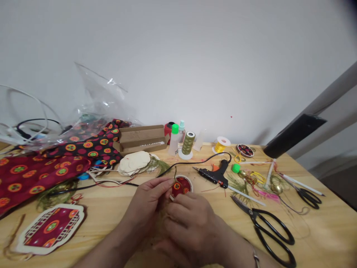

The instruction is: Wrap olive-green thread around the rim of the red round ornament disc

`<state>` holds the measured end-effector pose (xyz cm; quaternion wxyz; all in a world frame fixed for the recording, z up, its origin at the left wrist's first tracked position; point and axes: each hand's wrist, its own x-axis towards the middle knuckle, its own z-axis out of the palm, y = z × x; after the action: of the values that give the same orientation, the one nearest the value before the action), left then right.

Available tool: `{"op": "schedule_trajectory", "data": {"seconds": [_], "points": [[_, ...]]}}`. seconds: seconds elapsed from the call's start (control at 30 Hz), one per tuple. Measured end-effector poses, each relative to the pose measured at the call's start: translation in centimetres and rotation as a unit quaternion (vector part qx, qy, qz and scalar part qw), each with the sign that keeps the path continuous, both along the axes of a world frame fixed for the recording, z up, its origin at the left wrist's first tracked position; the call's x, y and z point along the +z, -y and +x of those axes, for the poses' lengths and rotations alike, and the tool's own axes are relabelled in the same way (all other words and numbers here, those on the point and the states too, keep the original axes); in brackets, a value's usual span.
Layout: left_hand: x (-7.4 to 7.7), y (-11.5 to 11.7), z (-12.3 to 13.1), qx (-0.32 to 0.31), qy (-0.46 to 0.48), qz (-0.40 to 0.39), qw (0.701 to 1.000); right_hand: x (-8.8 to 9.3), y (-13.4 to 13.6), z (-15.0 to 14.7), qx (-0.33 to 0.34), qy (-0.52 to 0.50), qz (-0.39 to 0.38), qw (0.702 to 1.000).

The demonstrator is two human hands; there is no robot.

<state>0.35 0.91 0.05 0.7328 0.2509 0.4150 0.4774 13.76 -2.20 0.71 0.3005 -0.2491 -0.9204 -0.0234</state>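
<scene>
My left hand [152, 197] is closed in a pinch, with a short end of olive-green thread [175, 172] sticking up from its fingertips. Close against it is my right hand [189, 223], its fingers curled in over blurred olive strands [161, 219] that hang between the two hands. Most of the thread is hidden by the fingers. Just beyond the fingertips lies a round ornament [187, 182] with a pale rim and dark red patterned fabric, partly covered by my hands. Whether either hand touches it I cannot tell.
A black glue gun [213, 175] and large black scissors [252, 216] lie to the right. Behind stand a green thread spool [189, 143], a green-capped bottle [174, 139] and a cardboard box [142, 138]. Patterned fabric [41, 173] and a framed ornament [51, 227] occupy the left.
</scene>
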Motion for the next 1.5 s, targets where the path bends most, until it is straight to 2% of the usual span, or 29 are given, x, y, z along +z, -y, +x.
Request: {"op": "schedule_trajectory", "data": {"seconds": [0.03,0.07,0.1,0.13,0.17,0.2,0.27,0.3,0.33,0.37,0.4,0.5,0.73,1.0,1.3,1.5], "points": [[0.1,0.0,0.1,-0.001,0.004,0.003,1.0,0.2,-0.2,0.2,0.008,-0.075,-0.024,0.997],[0.2,0.0,0.1,-0.001,0.005,0.003,1.0,0.3,-0.5,0.3,-0.018,-0.154,-0.054,0.986],[0.3,0.0,0.1,0.0,0.007,0.001,1.0,0.4,-0.9,0.5,-0.066,-0.229,-0.094,0.967],[0.3,0.1,0.2,0.0,0.009,-0.003,1.0,0.3,-1.3,0.7,-0.125,-0.302,-0.151,0.933],[0.3,0.1,0.2,-0.002,0.012,-0.005,1.0,0.2,-1.7,0.8,-0.162,-0.366,-0.22,0.89],[0.3,0.1,0.2,-0.008,0.016,-0.006,1.0,0.0,-2.1,0.8,-0.165,-0.417,-0.304,0.84],[0.1,0.2,0.1,-0.027,0.016,-0.004,0.999,-0.3,-2.7,0.8,-0.143,-0.476,-0.479,0.723],[0.0,0.3,0.1,-0.033,0.009,0.003,0.999,-0.4,-2.9,0.7,-0.127,-0.481,-0.541,0.678],[-0.1,0.3,0.1,-0.036,-0.001,0.012,0.999,-0.4,-3.1,0.6,-0.111,-0.477,-0.59,0.642],[-0.2,0.3,0.0,-0.038,-0.012,0.02,0.999,-0.4,-3.1,0.6,-0.096,-0.465,-0.621,0.623],[-0.2,0.3,0.0,-0.039,-0.024,0.027,0.999,-0.4,-3.1,0.5,-0.084,-0.454,-0.637,0.618],[-0.3,0.4,0.1,-0.046,-0.058,0.044,0.996,-0.2,-3.0,0.5,-0.074,-0.43,-0.641,0.631],[-0.1,0.5,0.2,-0.064,-0.111,0.061,0.99,-0.2,-3.1,0.4,-0.148,-0.47,-0.593,0.637],[0.6,0.7,0.4,-0.08,-0.105,0.058,0.99,0.1,-3.1,0.6,-0.173,-0.456,-0.564,0.667],[0.4,0.6,0.2,-0.09,-0.114,0.062,0.987,0.4,-3.0,0.7,-0.179,-0.453,-0.555,0.674],[0.3,0.6,0.2,-0.097,-0.12,0.067,0.986,0.5,-3.0,0.7,-0.181,-0.459,-0.556,0.669]]}}
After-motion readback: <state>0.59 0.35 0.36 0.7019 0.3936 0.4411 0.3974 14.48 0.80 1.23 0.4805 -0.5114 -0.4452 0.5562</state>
